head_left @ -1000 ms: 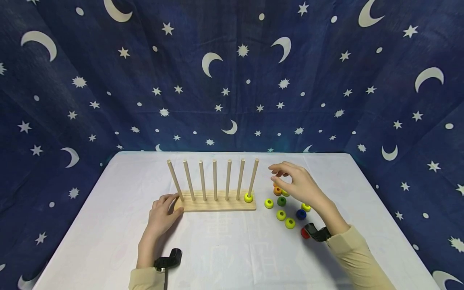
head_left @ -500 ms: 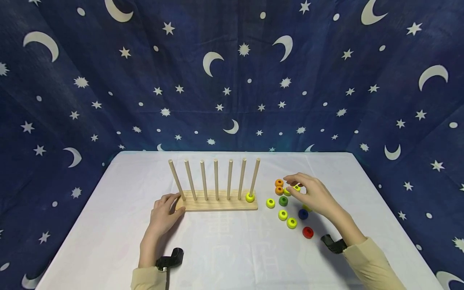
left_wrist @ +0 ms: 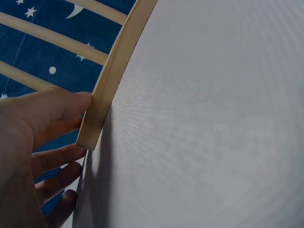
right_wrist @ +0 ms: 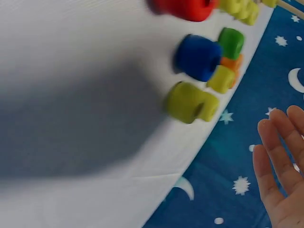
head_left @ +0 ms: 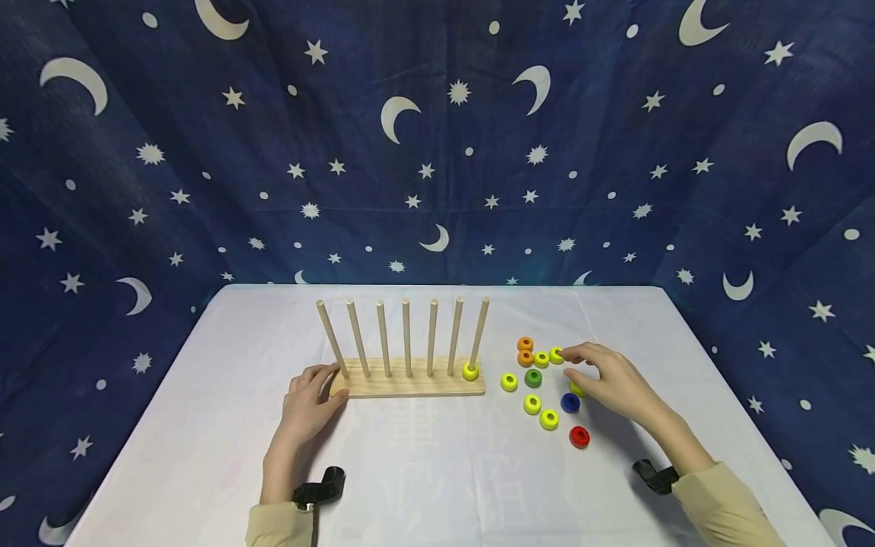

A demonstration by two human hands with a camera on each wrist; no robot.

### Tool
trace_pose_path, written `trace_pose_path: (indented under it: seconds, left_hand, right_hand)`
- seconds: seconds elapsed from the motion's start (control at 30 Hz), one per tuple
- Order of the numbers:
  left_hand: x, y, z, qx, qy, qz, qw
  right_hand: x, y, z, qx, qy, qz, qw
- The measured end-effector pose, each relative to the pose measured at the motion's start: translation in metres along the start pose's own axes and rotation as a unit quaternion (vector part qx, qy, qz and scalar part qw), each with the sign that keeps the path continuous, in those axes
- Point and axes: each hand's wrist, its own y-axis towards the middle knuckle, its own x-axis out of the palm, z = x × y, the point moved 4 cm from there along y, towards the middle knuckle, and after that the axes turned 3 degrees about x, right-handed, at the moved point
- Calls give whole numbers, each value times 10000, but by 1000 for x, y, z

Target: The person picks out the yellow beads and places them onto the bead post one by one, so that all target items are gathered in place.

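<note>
A wooden peg stand (head_left: 410,387) with several upright pegs sits in the middle of the table, one yellow bead (head_left: 470,371) at the foot of its rightmost peg. My left hand (head_left: 309,403) holds the left end of its base, thumb at the front edge and fingers round the end, as the left wrist view shows up close. My right hand (head_left: 611,380) hovers over the right side of the loose beads, fingers apart with nothing between them. Partly under it lies a yellow bead (head_left: 576,389); near its fingertips is another yellow bead (head_left: 556,355). A blue bead (head_left: 570,403) lies below the thumb.
Two orange beads (head_left: 525,358), a green bead (head_left: 533,378) and several more yellow beads (head_left: 532,404) are scattered right of the stand. A red bead (head_left: 579,437) lies nearest the front. White cloth covers the table (head_left: 410,471); a dark blue star-and-moon curtain (head_left: 437,152) hangs behind.
My right hand has moved from beside the rightmost peg to the right and toward me, lowering over the beads and uncovering the orange ones. My left hand stays on the stand.
</note>
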Motion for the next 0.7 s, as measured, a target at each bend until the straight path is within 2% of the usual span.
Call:
trace_pose_path:
  seconds: [0.37,0.7]
  left_hand:
    - [0,-1,1,12,12,8,10000]
    - [0,-1,1,58,20,48,10000]
  right_hand:
    - [10,-4,38,56,235,-298,9993]
    - [22,-5,55,407,377,-725,9958]
